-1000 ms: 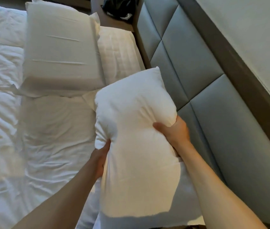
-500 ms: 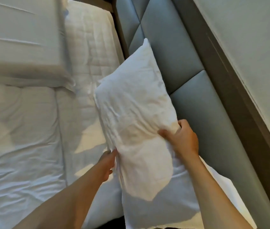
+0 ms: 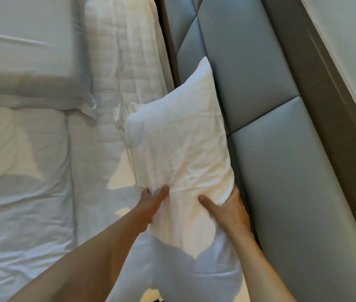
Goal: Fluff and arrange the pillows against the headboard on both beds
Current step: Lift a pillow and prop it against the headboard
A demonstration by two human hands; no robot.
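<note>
- Plump white wrinkled fabric pillow (image 3: 179, 153) held between both bare hands, long side running along the grey padded leather-look headboard (image 3: 266, 118), its right edge touching or just beside the panels.
- Left hand (image 3: 151, 203) on the pillow's left side, thumb on top, fingers curled into the fabric, gripping it.
- Right hand (image 3: 229, 210) on the pillow's right lower edge, wedged between pillow and headboard; thumb lies across the top face, fingers wrap behind out of sight, clamped on the pillow.
- Far corner of the pillow points up against the headboard seam; near end hangs toward the person, in shadow.
- Under it, white crumpled bed sheet (image 3: 31, 192) with shadows of the arms.
- Second pillow, flat rectangular white one (image 3: 26, 53), lies upper left on the bed, well apart from the held one, blurred.
- White quilted mattress cover (image 3: 124, 57) shows between that pillow and the headboard.
- Brown wooden frame strip (image 3: 316, 88) runs beside the headboard, pale wall (image 3: 355, 40) beyond.
</note>
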